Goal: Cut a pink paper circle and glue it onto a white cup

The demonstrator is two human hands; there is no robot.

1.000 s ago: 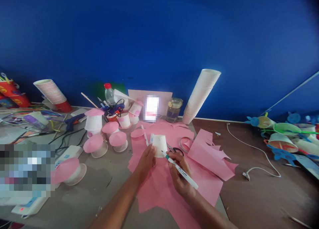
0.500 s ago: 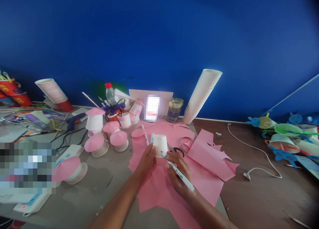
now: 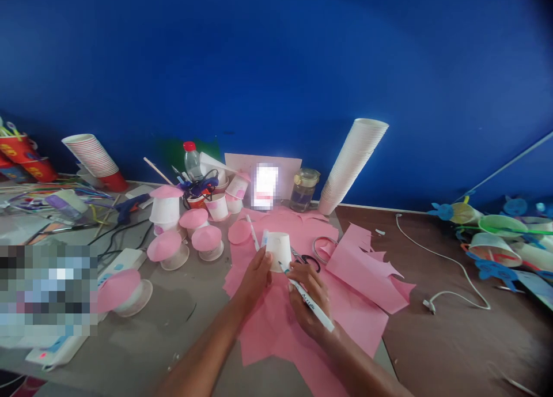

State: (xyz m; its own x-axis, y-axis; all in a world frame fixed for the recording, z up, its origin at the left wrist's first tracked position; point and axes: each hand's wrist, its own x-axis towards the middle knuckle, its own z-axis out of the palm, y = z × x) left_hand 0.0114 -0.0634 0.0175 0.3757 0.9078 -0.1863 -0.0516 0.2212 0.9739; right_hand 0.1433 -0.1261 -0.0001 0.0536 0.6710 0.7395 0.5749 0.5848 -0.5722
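Note:
A white paper cup (image 3: 279, 248) stands upside down or is held tilted over pink paper (image 3: 272, 333); which of the two I cannot tell. My left hand (image 3: 258, 273) grips its left side, thumb on the wall. In my right hand (image 3: 309, 296) is a white acrylic marker (image 3: 314, 310), its tip touching or very near the cup's lower front. A short dark line shows higher on the cup. Just right of the cup lie scissors (image 3: 310, 262), partly hidden. Left of it, a white pen (image 3: 252, 231) rests beside a pink paper disc (image 3: 239, 232).
Several cups topped with pink discs (image 3: 206, 238) stand on the left by a power strip (image 3: 125, 264). Behind are a glass jar (image 3: 303, 191) and a tall leaning cup stack (image 3: 353, 165). Cut pink sheets (image 3: 367, 264) and a white cable (image 3: 464, 264) lie to the right.
Both hands keep their hold on the cup and the marker. The marker's rear end has shifted very slightly left; the whole view has moved a little.

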